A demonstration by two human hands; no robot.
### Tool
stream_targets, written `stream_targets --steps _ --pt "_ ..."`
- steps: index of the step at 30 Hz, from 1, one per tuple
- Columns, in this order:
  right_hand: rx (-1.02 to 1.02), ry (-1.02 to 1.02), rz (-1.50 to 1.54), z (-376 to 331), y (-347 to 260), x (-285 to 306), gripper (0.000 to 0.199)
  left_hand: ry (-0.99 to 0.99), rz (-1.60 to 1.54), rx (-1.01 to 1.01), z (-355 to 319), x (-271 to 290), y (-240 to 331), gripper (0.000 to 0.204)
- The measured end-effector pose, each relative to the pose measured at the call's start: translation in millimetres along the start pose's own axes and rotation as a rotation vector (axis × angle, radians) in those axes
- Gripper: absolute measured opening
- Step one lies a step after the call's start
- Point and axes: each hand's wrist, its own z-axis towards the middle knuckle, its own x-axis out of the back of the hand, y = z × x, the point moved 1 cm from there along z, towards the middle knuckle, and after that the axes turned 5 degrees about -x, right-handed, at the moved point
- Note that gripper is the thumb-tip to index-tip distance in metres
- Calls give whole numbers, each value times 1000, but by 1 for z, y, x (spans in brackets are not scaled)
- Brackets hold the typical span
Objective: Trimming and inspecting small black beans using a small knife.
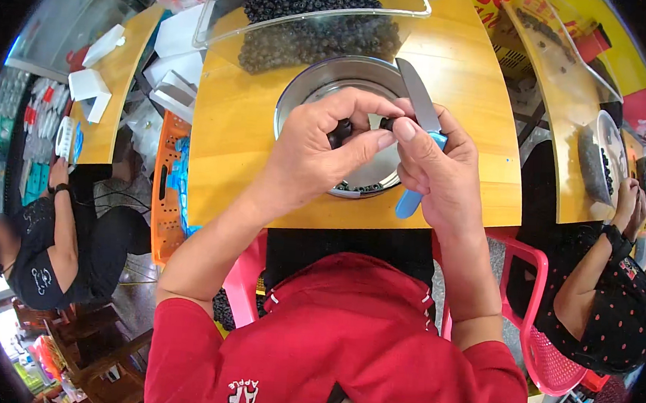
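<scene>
My left hand (327,146) pinches a small dark round fruit (340,131) between thumb and fingers, above a steel bowl (308,88). Right beside it, my right hand (434,164) grips a knife with a blue handle (410,201) and a grey blade (418,96) pointing away from me. The thumb of my right hand touches another dark piece (387,122) at the blade's base. A few dark fruits (361,187) lie at the bowl's near edge. The bowl stands on a yellow wooden table (230,135).
A clear tray (306,20) heaped with dark round fruits sits behind the bowl. On the right, another person's hands (630,204) work at a second yellow table with a clear container. A person in black sits at the left. An orange crate (165,190) stands left of my table.
</scene>
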Motion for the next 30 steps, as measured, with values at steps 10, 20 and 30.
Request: stream_targets --steps 10,20,30 --pt "-81 -146 73 0 -4 -1 26 51 -166 -77 -6 2 -13 21" --pt "163 -126 -200 -9 -8 -7 33 112 -483 105 -9 -2 -15 20" --pt "219 -168 -376 -11 -6 -6 35 136 -558 112 -7 -6 -20 22"
